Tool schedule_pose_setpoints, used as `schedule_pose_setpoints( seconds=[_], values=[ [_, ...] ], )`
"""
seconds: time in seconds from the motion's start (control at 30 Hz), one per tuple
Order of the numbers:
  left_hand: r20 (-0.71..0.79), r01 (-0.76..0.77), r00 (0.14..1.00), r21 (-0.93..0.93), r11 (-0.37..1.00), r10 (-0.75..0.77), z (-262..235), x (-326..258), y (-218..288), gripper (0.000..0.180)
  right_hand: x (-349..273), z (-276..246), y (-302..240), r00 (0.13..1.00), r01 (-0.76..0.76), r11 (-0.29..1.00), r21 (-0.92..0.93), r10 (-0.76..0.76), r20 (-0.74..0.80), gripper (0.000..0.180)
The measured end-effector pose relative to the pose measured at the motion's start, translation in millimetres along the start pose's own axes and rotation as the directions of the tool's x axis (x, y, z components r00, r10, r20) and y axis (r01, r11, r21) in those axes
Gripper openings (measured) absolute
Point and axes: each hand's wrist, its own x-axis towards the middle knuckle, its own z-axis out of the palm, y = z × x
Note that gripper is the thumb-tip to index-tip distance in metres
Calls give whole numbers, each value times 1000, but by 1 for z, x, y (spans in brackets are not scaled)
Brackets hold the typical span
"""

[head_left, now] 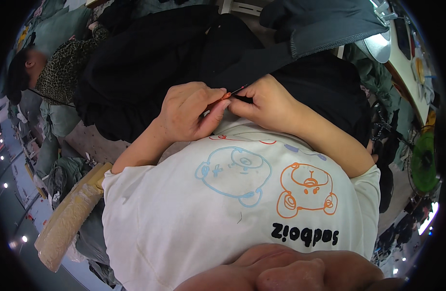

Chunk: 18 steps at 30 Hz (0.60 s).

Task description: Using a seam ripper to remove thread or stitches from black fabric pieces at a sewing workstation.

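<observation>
My left hand (186, 114) and my right hand (266, 104) meet just above my chest, over a large heap of black fabric (150, 58). The fingers of my left hand pinch a thin orange-handled tool (226, 95). Its dark tip points toward my right hand. My right hand is closed on a fold of the black fabric next to the tip. My white printed shirt (232, 203) fills the lower half of the view and hides what lies under my hands.
A person in a leopard-print top (63, 68) bends over at the upper left. Grey fabric (324, 24) hangs at the top right beside a white machine part (380, 46). A green fan (423, 162) stands at the right, and a beige wrapped bundle (70, 218) lies at the lower left.
</observation>
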Motion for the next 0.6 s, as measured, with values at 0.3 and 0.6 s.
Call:
schedule_pose_setpoints(
  seconds=[0.3,0.6],
  values=[
    [-51,0,999,-43,999,-2,-4,45,17,16,1,3,-15,996,-77,985,-152,81,24,18],
    [30,103,994,-56,993,-102,-28,60,25,23,1,3,-13,998,-37,983,-180,44,34,16]
  ],
)
